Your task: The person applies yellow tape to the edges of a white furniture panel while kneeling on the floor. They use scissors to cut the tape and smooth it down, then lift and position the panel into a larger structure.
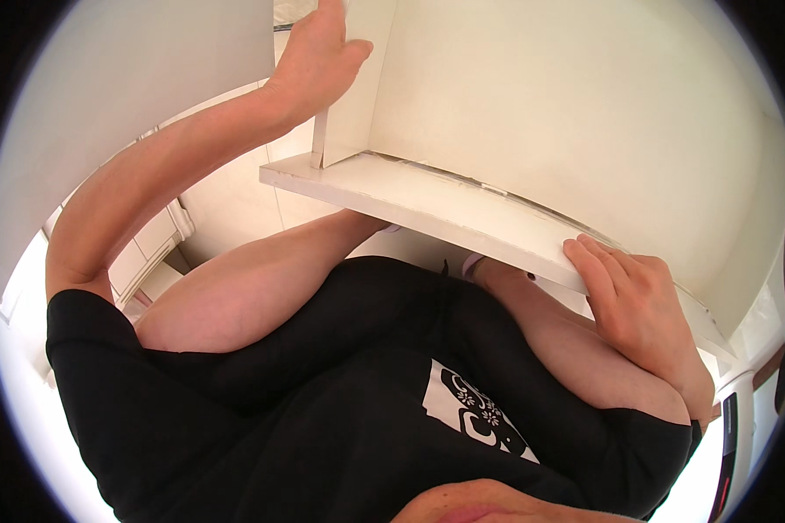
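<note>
A white cabinet with a bare, pale interior (567, 105) stands in front of me. Its bottom board (427, 196) runs slantwise across the view above my legs. My right hand (632, 288) grips the front edge of this board toward its right end, fingers laid over the top face; the thumb is hidden. Raised at the top, my left hand (318, 61) is beside the cabinet's left side panel (349, 126). Its thumb sticks out away from the other fingers, and some fingertips run out at the upper edge. Nothing shows in that hand.
A large white panel (148, 78), perhaps a door, fills the upper left beside my left arm. Dark debris lines the seam (488, 186) at the back of the board. My bent legs (253, 288) are under and before the cabinet. White drawer-like fronts (153, 240) are behind the left arm.
</note>
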`<state>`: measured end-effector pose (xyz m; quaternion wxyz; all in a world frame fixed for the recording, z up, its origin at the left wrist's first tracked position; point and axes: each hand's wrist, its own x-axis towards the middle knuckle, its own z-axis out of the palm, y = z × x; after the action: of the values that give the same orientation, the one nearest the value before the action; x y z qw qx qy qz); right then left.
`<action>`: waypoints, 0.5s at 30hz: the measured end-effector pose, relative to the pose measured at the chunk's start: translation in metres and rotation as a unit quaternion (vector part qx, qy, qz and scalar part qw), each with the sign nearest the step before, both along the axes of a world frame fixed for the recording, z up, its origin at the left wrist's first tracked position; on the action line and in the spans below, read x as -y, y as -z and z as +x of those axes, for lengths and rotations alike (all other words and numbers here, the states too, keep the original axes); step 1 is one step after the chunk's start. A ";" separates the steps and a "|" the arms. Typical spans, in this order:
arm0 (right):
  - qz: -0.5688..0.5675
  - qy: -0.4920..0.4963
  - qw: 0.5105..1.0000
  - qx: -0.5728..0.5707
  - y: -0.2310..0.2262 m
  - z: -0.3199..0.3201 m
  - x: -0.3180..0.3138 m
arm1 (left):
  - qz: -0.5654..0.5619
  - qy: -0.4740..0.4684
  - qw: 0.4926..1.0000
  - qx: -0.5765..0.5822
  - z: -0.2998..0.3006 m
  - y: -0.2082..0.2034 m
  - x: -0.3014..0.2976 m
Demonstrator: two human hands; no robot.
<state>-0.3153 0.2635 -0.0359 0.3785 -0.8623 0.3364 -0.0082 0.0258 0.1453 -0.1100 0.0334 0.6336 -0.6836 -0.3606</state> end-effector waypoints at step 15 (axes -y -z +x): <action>0.039 0.003 0.999 0.005 -0.002 0.000 0.004 | 0.015 0.006 0.999 0.030 -0.004 -0.011 0.003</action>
<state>-0.3155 0.2595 -0.0335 0.4136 -0.8458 0.3369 -0.0007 0.0218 0.1427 -0.0993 0.0008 0.6403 -0.6830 -0.3515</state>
